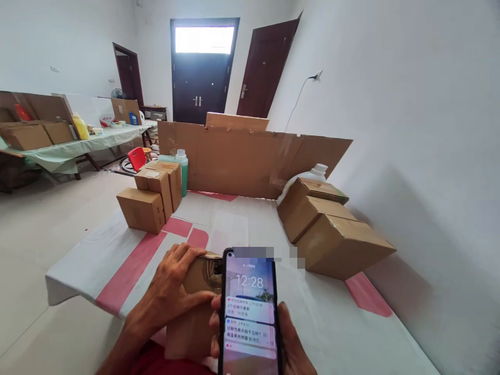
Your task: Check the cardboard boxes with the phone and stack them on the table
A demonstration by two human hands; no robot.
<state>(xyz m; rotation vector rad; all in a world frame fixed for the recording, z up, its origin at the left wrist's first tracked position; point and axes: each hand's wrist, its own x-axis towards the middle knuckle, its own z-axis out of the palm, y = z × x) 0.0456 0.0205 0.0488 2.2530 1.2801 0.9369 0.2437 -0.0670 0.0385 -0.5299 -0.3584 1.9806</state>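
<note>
Head view, near edge of the desk point(332, 333). Your left hand point(172, 291) lies flat over a small cardboard box point(191, 323) at the near edge, fingers together and pressed on its top, not gripping. Your right hand point(289, 344) has its fingers clamped round a phone point(250, 317), lock screen lit, held upright just right of the box. Risk, as judged: with your eyes on the screen, the box, which seems to overhang the near edge, could tip off; the one-handed phone hold could slip.
</note>
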